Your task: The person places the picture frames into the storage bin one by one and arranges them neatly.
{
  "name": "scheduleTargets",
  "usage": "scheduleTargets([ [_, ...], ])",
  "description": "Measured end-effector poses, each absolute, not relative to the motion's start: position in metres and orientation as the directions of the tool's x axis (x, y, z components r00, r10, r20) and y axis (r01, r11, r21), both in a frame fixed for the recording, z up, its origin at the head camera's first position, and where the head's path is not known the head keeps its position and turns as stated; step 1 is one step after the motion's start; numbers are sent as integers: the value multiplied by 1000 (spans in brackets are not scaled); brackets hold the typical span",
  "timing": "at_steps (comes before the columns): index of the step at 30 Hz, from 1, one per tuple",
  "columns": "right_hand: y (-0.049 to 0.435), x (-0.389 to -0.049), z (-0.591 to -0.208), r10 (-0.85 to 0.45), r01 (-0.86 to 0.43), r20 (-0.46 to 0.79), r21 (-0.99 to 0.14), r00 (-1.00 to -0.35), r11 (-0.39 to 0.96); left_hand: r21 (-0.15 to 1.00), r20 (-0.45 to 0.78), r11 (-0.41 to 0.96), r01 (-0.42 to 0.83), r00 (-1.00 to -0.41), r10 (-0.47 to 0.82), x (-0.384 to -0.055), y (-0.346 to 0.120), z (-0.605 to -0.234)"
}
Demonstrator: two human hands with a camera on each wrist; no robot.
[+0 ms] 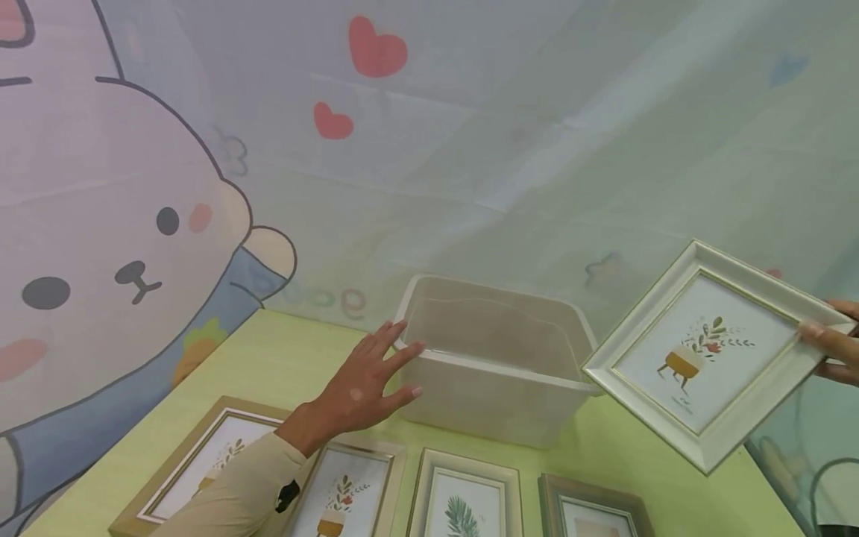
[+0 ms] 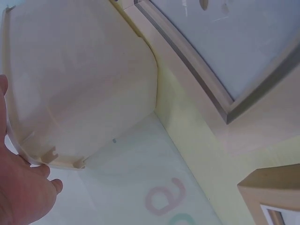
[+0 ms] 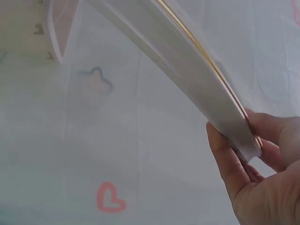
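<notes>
While right grip (image 1: pixel 839 344) pinches frame (image 1: pixel 713 354), left grip (image 1: pixel 357 384) splayed.

Picture frame (image 1: pixel 716 356) in my right hand (image 1: pixel 839 343): white moulding, smooth, softly glossy, whether wood or plastic I cannot tell; inner gilt line (image 3: pixel 213 70), shiny, metallic-looking. Its print (image 1: pixel 684 362): paper by its look, smooth.

Bin (image 1: pixel 490 395) by my left hand (image 1: pixel 362 373): translucent whitish plastic, smooth, low sheen.

Brown-edged frame (image 1: pixel 194 455), beside my sleeve: satin moulding, wood-like.

Leaf-print frame (image 1: pixel 463 496): pale moulding, smooth, faintly metallic sheen.

Grey-brown frame (image 1: pixel 593 503): smooth moulding, soft gloss.

Tabletop (image 1: pixel 288 365): smooth, matt; material unclear to me.

Backdrop (image 1: pixel 470 186): printed cloth or thin sheeting, lightly creased, dull sheen.

My sleeve (image 1: pixel 241 485): beige cloth, matt.
</notes>
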State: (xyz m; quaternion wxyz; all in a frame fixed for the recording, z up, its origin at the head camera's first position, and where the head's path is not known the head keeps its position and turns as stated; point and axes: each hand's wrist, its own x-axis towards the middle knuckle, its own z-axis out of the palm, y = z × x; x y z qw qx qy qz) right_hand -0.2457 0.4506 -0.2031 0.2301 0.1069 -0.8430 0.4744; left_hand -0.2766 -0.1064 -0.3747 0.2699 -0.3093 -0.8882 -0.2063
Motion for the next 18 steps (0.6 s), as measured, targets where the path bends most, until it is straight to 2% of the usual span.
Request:
scheduleTargets([
  [3,427,-239,-200,105,-455,571,-740,-814,495,201,614,718,667,-657,438,-277,-106,-375],
  [6,403,-234,-198,218,-525,616,-772,-757,359,195,623,718,668,-650,435,-278,-106,-375],
  [8,389,-234,-198,305,-550,619,-784,-724,286,192,625,719,668,-648,436,-278,-106,-375],
  [10,379,-236,-197,355,-586,606,-791,-711,177,188,624,719,669,-647,438,-278,-106,-375],
  [12,370,-239,-198,390,-593,590,-795,-706,130,196,614,718,668,-655,440,-278,-106,-375],
  [18,352,-249,-199,522,-477,490,-862,-698,172,209,595,723,659,-672,441,-278,-105,-375],
])
